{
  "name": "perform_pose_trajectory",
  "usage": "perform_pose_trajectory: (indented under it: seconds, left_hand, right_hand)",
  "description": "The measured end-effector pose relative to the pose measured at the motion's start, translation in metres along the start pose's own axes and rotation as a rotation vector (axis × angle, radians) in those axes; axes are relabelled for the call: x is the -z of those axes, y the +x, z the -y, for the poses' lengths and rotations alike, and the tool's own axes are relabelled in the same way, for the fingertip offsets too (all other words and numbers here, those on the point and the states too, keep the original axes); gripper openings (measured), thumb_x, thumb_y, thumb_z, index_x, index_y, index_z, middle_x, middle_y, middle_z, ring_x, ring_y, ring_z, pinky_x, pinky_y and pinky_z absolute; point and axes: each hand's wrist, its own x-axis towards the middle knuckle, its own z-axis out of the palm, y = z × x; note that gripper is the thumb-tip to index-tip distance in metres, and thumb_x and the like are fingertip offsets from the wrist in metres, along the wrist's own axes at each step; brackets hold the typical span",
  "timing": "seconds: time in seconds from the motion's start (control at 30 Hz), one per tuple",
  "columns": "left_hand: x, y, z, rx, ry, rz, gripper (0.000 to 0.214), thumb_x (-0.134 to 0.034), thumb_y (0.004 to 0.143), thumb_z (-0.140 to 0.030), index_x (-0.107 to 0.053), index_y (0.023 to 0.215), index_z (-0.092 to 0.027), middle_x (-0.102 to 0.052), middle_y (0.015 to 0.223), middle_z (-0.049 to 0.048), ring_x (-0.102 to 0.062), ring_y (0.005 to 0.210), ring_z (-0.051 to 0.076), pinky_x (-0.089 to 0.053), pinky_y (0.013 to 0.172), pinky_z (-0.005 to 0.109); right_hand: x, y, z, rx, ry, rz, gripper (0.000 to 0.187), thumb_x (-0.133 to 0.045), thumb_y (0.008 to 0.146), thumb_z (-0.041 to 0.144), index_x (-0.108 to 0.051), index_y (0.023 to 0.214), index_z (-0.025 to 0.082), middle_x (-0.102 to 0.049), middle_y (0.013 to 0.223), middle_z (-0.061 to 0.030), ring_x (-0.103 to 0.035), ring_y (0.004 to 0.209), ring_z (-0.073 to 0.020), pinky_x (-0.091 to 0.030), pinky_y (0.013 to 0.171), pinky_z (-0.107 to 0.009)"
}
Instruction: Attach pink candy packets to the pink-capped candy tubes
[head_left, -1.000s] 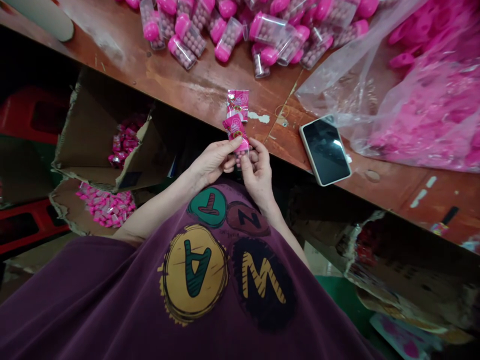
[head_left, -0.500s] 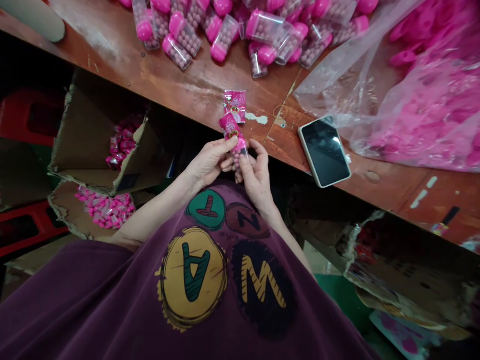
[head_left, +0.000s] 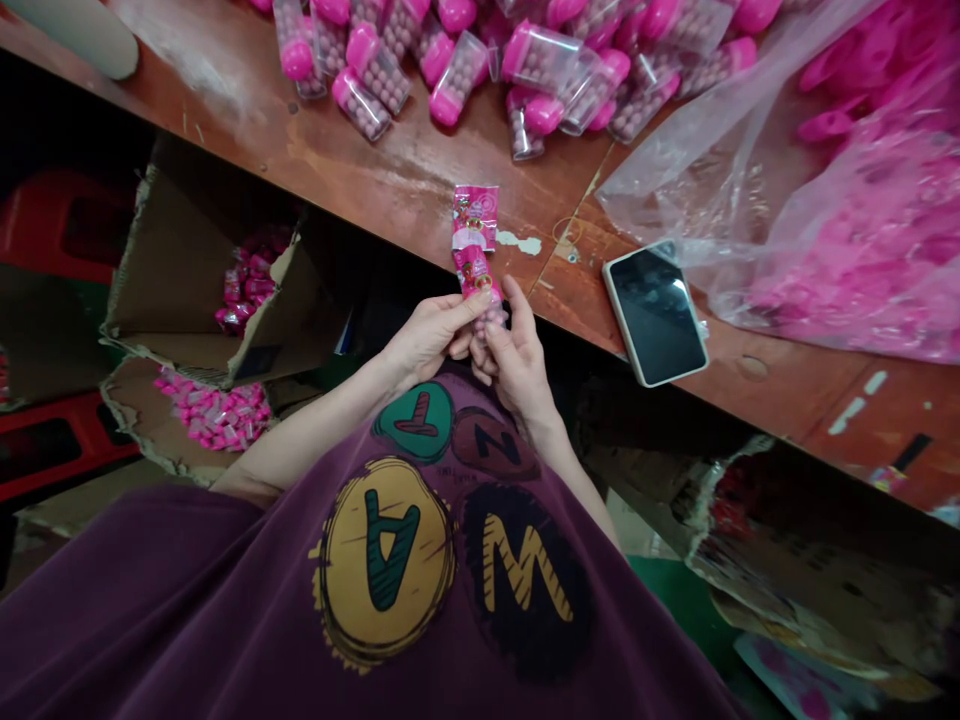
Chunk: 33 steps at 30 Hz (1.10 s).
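Observation:
Close to my body, at the table edge, my two hands meet over a small clear container of pink balls (head_left: 490, 318) and a shiny pink printed wrapper (head_left: 474, 270). My left hand (head_left: 427, 338) is closed, its thumb pressing the wrapper where it meets the container. My right hand (head_left: 519, 362) grips the container from the other side, index finger raised along it. Whether the wrapper lies over or around the container I cannot tell. Just beyond, a second pink printed wrapper (head_left: 475, 210) lies on the table, its near end touching or overlapped by the first.
Many pink-capped containers of balls (head_left: 457, 78) are heaped at the back of the table (head_left: 322, 165). To the right lie a phone (head_left: 657, 315) and a clear bag of pink parts (head_left: 847, 240). Cardboard boxes (head_left: 180, 270) with pink pieces stand below left.
The wrapper and container have turned a little straighter in my hands, and the wrapper's far end now meets the one on the table. My view has shifted slightly.

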Motion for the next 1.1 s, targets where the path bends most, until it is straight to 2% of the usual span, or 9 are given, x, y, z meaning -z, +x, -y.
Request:
perform_pose_trajectory:
  seconds: [0.2,0.43,0.6,0.7,0.8,0.87,0.97,1.03,1.1]
  left_hand:
    - [0.011,0.001,-0.004,0.1,0.052,0.143,0.037,-0.079,0.096,-0.041,-0.069,0.08,-0.01,-0.067,0.061,0.0032,-0.044,0.039,0.003,-0.03,0.042,0.019]
    - [0.011,0.007,0.0,0.005,0.065,0.048,0.04,-0.083,0.092,-0.045,-0.067,0.078,-0.011,-0.063,0.055,0.0009,-0.042,0.039,0.002,-0.027,0.042,0.018]
    - [0.016,0.007,0.009,-0.039,0.026,0.015,0.042,-0.085,0.09,-0.046,-0.066,0.074,-0.011,-0.062,0.055,0.0011,-0.042,0.039,0.002,-0.026,0.041,0.019]
    - [0.027,0.002,0.005,-0.039,0.02,0.012,0.042,-0.088,0.085,-0.046,-0.069,0.076,-0.011,-0.061,0.055,0.0015,-0.042,0.041,0.003,-0.028,0.043,0.019]
    - [0.056,-0.009,-0.008,-0.057,-0.01,-0.03,0.041,-0.091,0.081,-0.047,-0.075,0.085,-0.01,-0.058,0.054,-0.0009,-0.041,0.044,0.004,-0.032,0.046,0.02]
    - [0.09,-0.019,-0.021,-0.164,-0.08,-0.175,0.036,-0.089,0.083,-0.046,-0.077,0.091,-0.013,-0.062,0.06,-0.0008,-0.035,0.045,0.004,-0.033,0.046,0.02]
    - [0.149,-0.039,-0.042,-0.411,-0.265,-0.593,0.029,-0.075,0.095,-0.046,-0.071,0.081,-0.021,-0.079,0.09,0.0036,-0.038,0.048,0.005,-0.035,0.046,0.022]
    - [0.179,-0.047,-0.055,-0.402,-0.33,-0.788,0.042,-0.065,0.101,-0.049,-0.06,0.069,-0.022,-0.08,0.088,0.0037,-0.041,0.048,0.007,-0.038,0.047,0.025]
    - [0.192,-0.044,-0.069,-0.406,-0.283,-0.906,0.04,-0.067,0.098,-0.044,-0.054,0.068,-0.022,-0.075,0.076,0.0016,-0.039,0.044,0.007,-0.036,0.047,0.025]
  right_hand:
    - [0.006,-0.001,0.004,-0.088,0.195,0.029,0.092,-0.067,0.095,0.064,-0.021,0.169,0.033,-0.045,0.069,0.01,-0.031,0.045,-0.0083,-0.028,0.037,-0.021]
    - [0.006,0.005,0.002,-0.046,0.017,-0.012,0.091,-0.071,0.094,0.063,-0.025,0.166,0.032,-0.052,0.061,0.0107,-0.039,0.041,-0.0103,-0.038,0.04,-0.024]
    - [-0.001,0.016,-0.002,-0.026,-0.042,-0.037,0.089,-0.075,0.092,0.061,-0.03,0.163,0.032,-0.055,0.06,0.0108,-0.043,0.042,-0.0115,-0.037,0.04,-0.024]
    - [-0.012,0.022,-0.007,-0.05,-0.046,-0.008,0.085,-0.074,0.093,0.058,-0.033,0.161,0.028,-0.057,0.06,0.0108,-0.047,0.044,-0.0116,-0.038,0.043,-0.024]
    - [-0.021,0.029,-0.007,-0.03,-0.163,0.071,0.076,-0.07,0.096,0.055,-0.04,0.157,0.023,-0.061,0.062,0.0102,-0.055,0.051,-0.0119,-0.048,0.055,-0.026]
    - [-0.022,0.035,0.001,0.06,-0.303,0.123,0.064,-0.065,0.099,0.051,-0.047,0.153,0.021,-0.064,0.066,0.009,-0.06,0.059,-0.012,-0.053,0.068,-0.028]
    - [-0.013,0.045,0.026,0.222,-0.498,0.08,0.042,-0.057,0.105,0.043,-0.061,0.141,0.022,-0.064,0.07,0.0059,-0.061,0.063,-0.0129,-0.053,0.072,-0.03]
    - [-0.005,0.056,0.044,0.283,-0.577,-0.018,0.032,-0.055,0.107,0.04,-0.066,0.131,0.023,-0.064,0.069,0.0042,-0.06,0.061,-0.0141,-0.051,0.067,-0.03]
    - [-0.004,0.069,0.057,0.336,-0.616,-0.06,0.029,-0.055,0.107,0.039,-0.068,0.127,0.023,-0.064,0.071,0.003,-0.061,0.061,-0.0149,-0.051,0.065,-0.031]
